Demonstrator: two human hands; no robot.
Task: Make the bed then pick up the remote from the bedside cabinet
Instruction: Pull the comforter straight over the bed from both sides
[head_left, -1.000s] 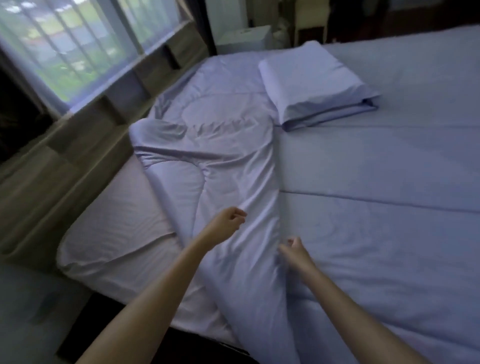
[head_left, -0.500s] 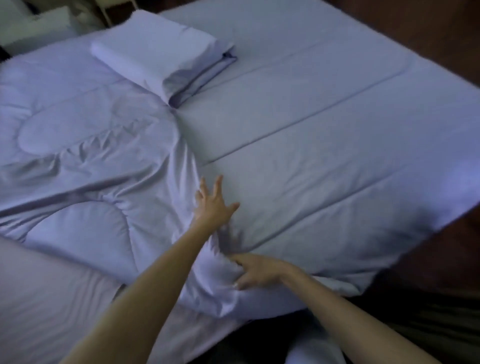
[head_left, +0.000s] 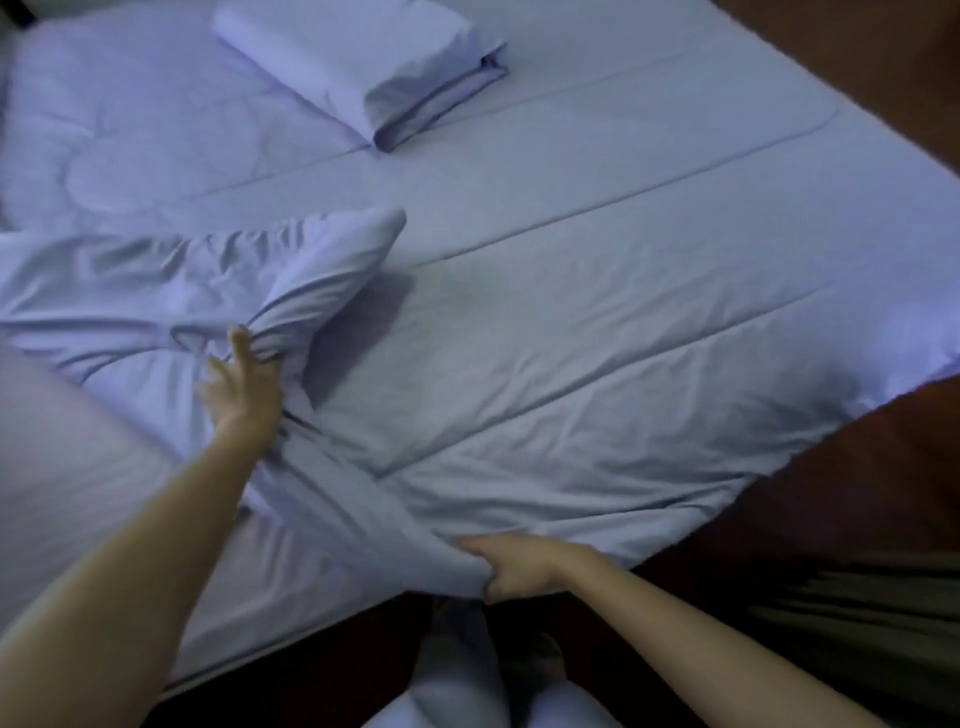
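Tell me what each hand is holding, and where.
Both hold the quilt: the left hand grips a bunched fold of its turned-back part, the right hand pinches its near edge.

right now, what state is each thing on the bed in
quilt, flat on the right, bunched and folded back on the left
pillow, lying flat on the quilt's far side
left hand, gripping the bunched fold
right hand, gripping the quilt's near edge
mattress, uncovered at the left
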